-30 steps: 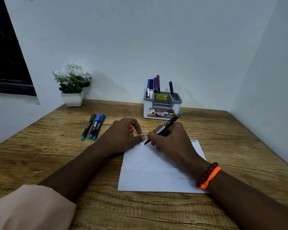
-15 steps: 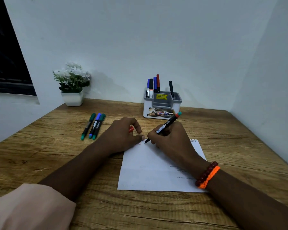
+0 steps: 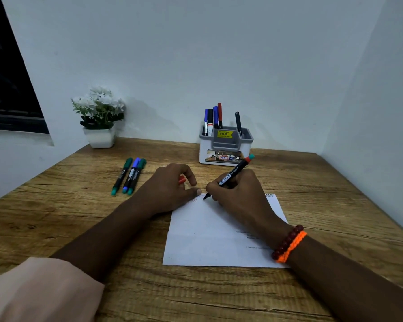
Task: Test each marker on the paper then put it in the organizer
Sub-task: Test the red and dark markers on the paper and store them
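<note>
My right hand [image 3: 239, 194] grips a black marker [image 3: 230, 176] with a red and teal end, its tip touching the top of the white paper [image 3: 209, 238]. Faint red scribbles show on the paper beside the tip. My left hand [image 3: 170, 189] holds a red cap [image 3: 182, 180] in its curled fingers while its thumb presses the paper's top left corner. Three capped markers [image 3: 129, 176], two green and one blue, lie side by side on the desk to the left. The grey and white organizer [image 3: 226, 145] stands at the back with several markers upright in it.
A white pot of white flowers [image 3: 100, 117] sits at the back left corner of the wooden desk [image 3: 79, 217]. White walls close in the back and right. A dark window is at the far left.
The marker tip has shifted slightly along the top of the paper. Both hands stay in nearly the same place.
</note>
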